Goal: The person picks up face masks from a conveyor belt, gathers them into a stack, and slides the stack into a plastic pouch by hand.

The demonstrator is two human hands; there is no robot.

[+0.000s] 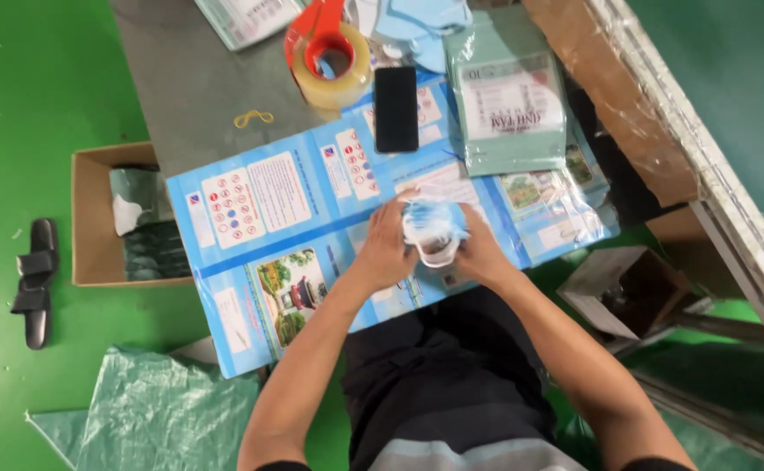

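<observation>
Blue-white bundle [434,228] at frame centre, clasped between left hand [385,249] and right hand [480,253] over flat blue sheets [260,218], likely steadying it; tape roll [330,65] above.

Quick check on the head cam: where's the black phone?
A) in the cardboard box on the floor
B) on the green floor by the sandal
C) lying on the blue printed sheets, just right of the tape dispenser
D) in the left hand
C: the black phone lies flat on the blue printed sheets, right of the tape dispenser, while both hands grip a small blue-and-white bundle.
</observation>
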